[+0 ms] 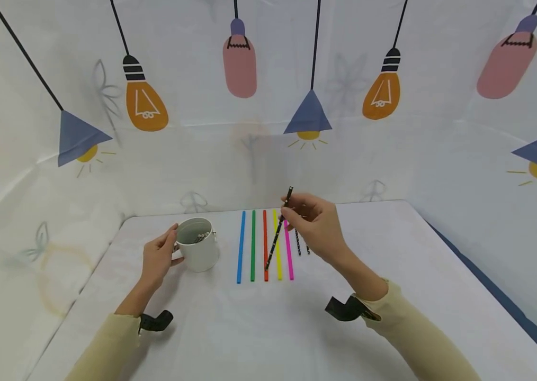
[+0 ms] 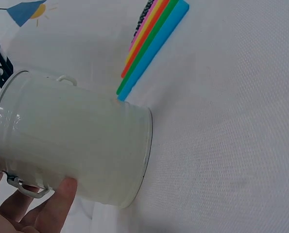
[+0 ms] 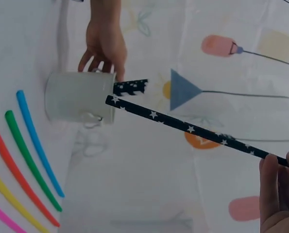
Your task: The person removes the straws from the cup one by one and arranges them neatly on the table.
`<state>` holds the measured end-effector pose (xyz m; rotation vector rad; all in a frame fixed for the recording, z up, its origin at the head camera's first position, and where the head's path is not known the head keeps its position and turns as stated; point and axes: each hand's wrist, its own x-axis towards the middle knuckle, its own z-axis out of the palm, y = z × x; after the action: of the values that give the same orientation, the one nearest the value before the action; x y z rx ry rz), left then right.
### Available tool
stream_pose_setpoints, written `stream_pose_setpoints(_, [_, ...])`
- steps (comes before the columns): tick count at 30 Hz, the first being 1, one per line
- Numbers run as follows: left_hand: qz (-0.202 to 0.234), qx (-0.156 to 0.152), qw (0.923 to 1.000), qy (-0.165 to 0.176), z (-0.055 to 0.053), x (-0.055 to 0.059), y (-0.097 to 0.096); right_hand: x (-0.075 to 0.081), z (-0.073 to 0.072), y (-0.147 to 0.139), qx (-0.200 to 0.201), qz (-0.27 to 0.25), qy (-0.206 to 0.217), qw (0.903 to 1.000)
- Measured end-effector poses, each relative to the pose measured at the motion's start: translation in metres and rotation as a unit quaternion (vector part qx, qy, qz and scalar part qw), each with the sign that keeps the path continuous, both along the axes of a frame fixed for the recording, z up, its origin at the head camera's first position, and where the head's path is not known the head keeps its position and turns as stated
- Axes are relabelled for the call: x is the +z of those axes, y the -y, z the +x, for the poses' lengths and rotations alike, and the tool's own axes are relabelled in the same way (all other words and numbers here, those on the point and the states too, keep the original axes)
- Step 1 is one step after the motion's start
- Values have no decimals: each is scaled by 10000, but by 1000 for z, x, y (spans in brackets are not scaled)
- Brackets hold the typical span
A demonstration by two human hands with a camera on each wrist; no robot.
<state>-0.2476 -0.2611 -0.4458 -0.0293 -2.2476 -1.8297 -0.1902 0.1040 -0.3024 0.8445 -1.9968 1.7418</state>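
My left hand [image 1: 156, 262] grips a small white metal pail [image 1: 200, 255] at its side, by the little handle loop. Patterned black-and-white straws [image 3: 130, 88] stick out of its mouth in the right wrist view. Up over the row of straws, my right hand [image 1: 318, 225] pinches a black straw with white stars [image 3: 190, 128] near its upper end, and the straw slants down to the left. Beneath it lie a blue straw [image 1: 241, 248], a green straw [image 1: 252, 248], a red straw [image 1: 265, 233], a yellow straw [image 1: 278, 264] and a pink straw [image 1: 289, 259], side by side.
Two more black patterned straws [image 1: 298, 243] lie right of the pink one, partly hidden by my right hand. The white table [image 1: 268, 333] ends at a back wall sheet [image 1: 273, 169] printed with hanging lamps. Dark bands [image 1: 156, 321] sit at both sleeve cuffs.
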Motion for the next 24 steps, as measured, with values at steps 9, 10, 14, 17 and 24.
stream_pose_setpoints(9, [-30,20,10000,-39,0,1,-1,-17,-1,-25,-498,134,441,9977])
stream_pose_setpoints(10, [-28,27,10000,-32,0,0,-1,-21,-4,-28,-545,137,417,9975])
stream_pose_setpoints(14, [27,32,10000,9,0,0,-1,-34,-16,-43,-707,293,348,9965])
stream_pose_setpoints(17, [117,-9,9999,55,5,5,-2,-53,-35,-59,-875,485,350,9944])
stream_pose_setpoints(24, [65,-85,9999,34,18,23,-10,-86,-80,-100,-1132,773,1223,9830])
